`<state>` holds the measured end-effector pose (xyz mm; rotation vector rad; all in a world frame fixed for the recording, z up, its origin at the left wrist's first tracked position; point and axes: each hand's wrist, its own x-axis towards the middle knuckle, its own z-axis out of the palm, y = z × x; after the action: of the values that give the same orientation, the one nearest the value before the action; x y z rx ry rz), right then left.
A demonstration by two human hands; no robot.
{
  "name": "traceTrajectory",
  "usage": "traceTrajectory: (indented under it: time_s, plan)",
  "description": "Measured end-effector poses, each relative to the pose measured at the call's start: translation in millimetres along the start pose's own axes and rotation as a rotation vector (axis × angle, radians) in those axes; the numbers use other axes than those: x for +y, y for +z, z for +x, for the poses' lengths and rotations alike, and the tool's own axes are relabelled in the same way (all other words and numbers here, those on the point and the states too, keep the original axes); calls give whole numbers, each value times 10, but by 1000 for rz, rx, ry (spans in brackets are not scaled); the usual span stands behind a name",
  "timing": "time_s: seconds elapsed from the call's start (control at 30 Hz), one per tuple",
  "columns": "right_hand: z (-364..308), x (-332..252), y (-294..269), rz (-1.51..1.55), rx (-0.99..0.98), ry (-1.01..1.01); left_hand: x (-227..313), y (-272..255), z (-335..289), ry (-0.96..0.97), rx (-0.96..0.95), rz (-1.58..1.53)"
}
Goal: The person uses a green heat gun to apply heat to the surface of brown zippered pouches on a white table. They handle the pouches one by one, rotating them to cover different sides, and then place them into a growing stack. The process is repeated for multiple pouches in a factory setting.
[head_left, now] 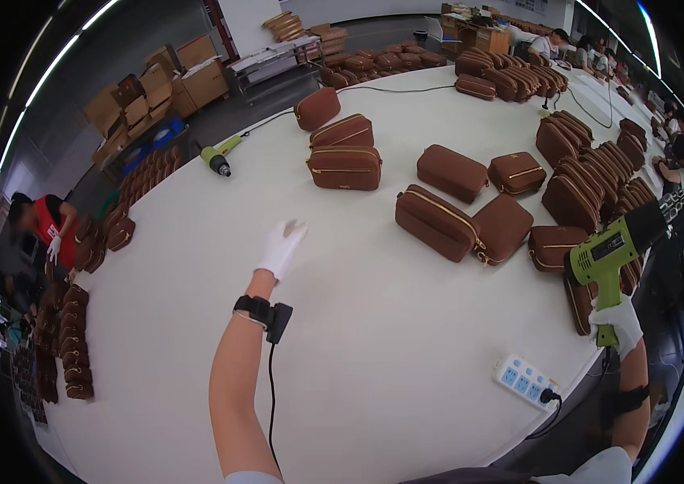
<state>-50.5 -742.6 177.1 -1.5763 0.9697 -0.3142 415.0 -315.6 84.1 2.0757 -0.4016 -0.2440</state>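
Heat gun held, free hand reaching over the white table (358, 339).
The right hand (616, 321) grips a green heat gun (618, 242); the left hand (281, 246) hovers open, fingers spread, near brown zip bags (437, 222) farther right.

Right hand (616, 319) grips green heat gun (612, 246); gloved left hand (281, 246) hovers open.

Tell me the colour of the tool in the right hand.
Lime green with a black nozzle: the heat gun in the right hand, head view.

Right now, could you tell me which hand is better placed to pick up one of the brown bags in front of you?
Left, probably. The left hand is empty and stretched toward the brown bag, while the right hand grips the green heat gun.
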Motion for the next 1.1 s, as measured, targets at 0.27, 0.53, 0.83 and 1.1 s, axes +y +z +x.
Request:
traceTrajectory:
  time_s: [0.27, 0.53, 0.83, 1.1]
  plan:
    - [877, -92, -242, 56, -143, 65, 674, 631, 1924, 153, 250, 183]
    - [1373, 465, -533, -206, 125, 75, 529, 1100, 2921, 363, 463, 991]
    - [1325, 353, -327, -155, 49, 166, 709, 986, 2744, 242, -34, 1306]
    - [1105, 41, -176, 77, 9, -2, 1166, 709, 457, -180, -606, 1117]
